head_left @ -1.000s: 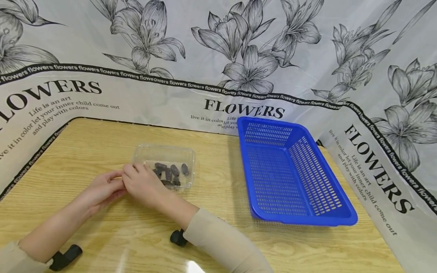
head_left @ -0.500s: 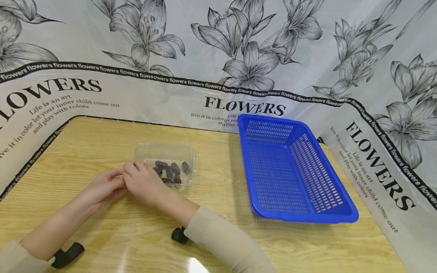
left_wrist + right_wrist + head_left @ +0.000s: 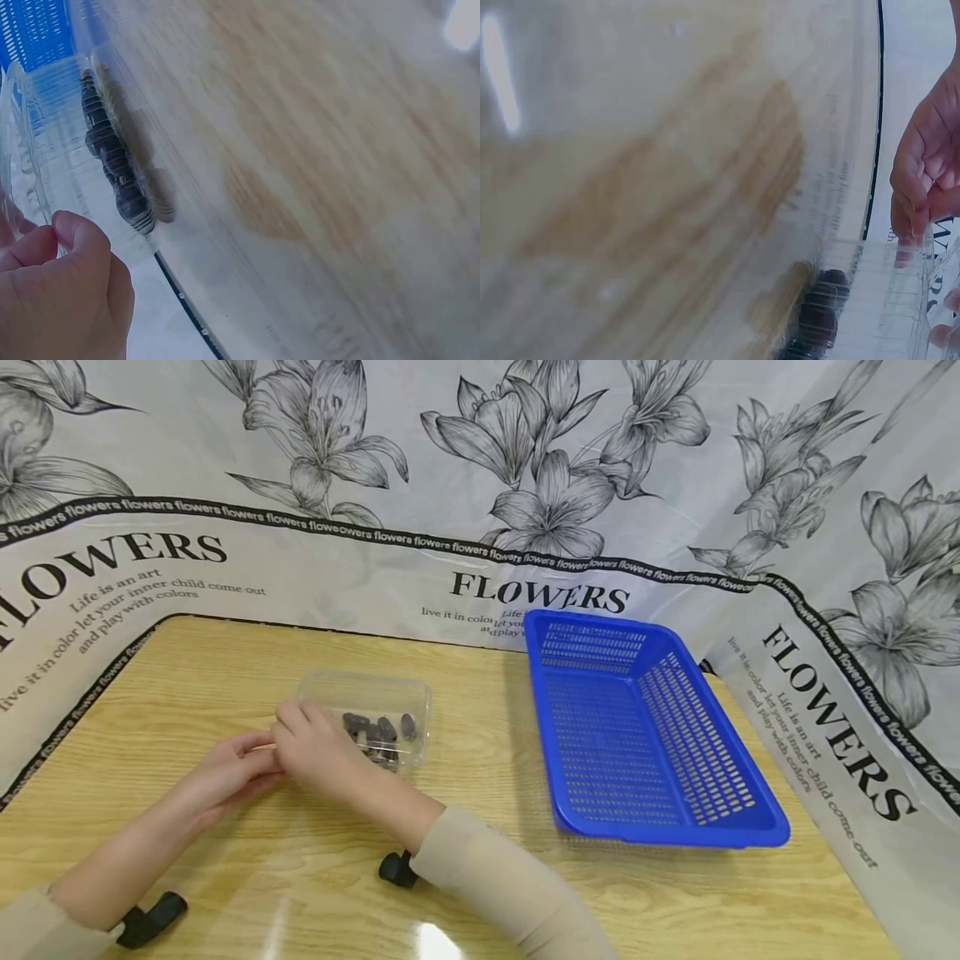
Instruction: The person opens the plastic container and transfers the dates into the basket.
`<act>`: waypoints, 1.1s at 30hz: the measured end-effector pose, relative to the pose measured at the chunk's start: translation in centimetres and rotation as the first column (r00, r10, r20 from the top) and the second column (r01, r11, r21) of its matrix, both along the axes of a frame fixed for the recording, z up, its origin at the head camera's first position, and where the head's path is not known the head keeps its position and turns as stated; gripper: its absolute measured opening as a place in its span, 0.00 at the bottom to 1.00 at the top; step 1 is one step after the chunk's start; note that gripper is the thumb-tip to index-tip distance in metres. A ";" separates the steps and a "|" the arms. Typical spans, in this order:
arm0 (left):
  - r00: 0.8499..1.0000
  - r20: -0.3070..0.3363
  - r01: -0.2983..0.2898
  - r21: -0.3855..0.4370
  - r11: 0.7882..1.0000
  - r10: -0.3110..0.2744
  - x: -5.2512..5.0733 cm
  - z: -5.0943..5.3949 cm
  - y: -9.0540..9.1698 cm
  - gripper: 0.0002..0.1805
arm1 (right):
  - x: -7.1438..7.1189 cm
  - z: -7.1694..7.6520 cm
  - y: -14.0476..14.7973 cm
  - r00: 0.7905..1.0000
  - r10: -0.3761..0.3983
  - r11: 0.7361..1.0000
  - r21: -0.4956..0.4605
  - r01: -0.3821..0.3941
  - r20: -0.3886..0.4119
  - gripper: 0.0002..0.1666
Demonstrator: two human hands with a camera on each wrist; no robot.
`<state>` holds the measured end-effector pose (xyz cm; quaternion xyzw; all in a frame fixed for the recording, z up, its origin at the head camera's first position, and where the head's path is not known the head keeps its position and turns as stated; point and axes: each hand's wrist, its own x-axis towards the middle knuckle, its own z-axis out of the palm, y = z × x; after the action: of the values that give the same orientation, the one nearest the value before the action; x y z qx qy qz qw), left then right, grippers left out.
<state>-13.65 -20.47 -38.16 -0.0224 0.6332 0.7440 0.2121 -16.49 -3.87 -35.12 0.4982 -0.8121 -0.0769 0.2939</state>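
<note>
A clear plastic box [image 3: 417, 693] stands left of centre on the table, holding several dark oblong pieces [image 3: 386, 728]. At its left end the left hand [image 3: 228, 777] pinches the edge between thumb and fingers. The right hand [image 3: 318, 752] lies over the near left corner, its curled fingers meeting the left fingertips and gripping the box there. In the left wrist view, thumb and finger press together at the clear wall, beside a row of dark pieces [image 3: 112, 161]. Fingertips also meet the clear plastic [image 3: 885, 300] in the right wrist view.
A blue perforated basket [image 3: 667, 837] sits at the right of the wooden table [image 3: 480, 793]. White flower-printed cloth [image 3: 360, 585] rises behind the table. Black mounts show beneath both wrists.
The right hand has shifted slightly, with its knuckles a little higher. Near the box's front edge, the dark pieces look slightly shifted, with bright streaks of plastic over them.
</note>
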 end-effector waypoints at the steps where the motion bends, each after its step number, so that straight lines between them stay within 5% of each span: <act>1: 1.000 0.005 0.000 0.000 1.000 0.000 0.0 0.0 0.0 0.35 | 0.0 -0.1 0.1 1.000 0.013 1.000 -0.016 -0.013 0.011 0.07; 10: 1.000 0.026 -0.008 -0.005 1.000 0.008 0.0 0.2 0.1 0.35 | 0.0 -0.1 0.2 0.994 0.045 0.997 -0.059 -0.039 0.099 0.06; 17: 0.999 0.037 -0.029 0.031 0.999 0.028 0.1 0.1 0.0 0.12 | 0.1 -0.4 0.5 0.985 0.080 0.992 -0.110 -0.063 0.152 0.07; 22: 0.998 0.048 -0.035 0.057 0.998 0.032 0.1 0.1 0.0 0.09 | 0.3 -0.5 0.5 0.984 0.079 0.991 -0.118 -0.061 0.162 0.07; 29: 0.996 0.074 -0.048 0.075 0.996 0.042 0.2 0.1 0.0 0.12 | 0.3 -0.5 0.6 0.975 0.119 0.984 -0.154 -0.090 0.190 0.06; 33: 0.993 0.107 -0.058 0.110 0.992 0.046 0.3 0.2 0.1 0.31 | 0.2 -0.3 1.4 0.965 0.154 0.973 -0.199 -0.112 0.211 0.05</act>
<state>-13.31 -20.33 -37.98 -0.0656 0.5774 0.7818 0.2262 -16.29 -2.51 -35.44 0.5278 -0.8083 0.0761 0.2498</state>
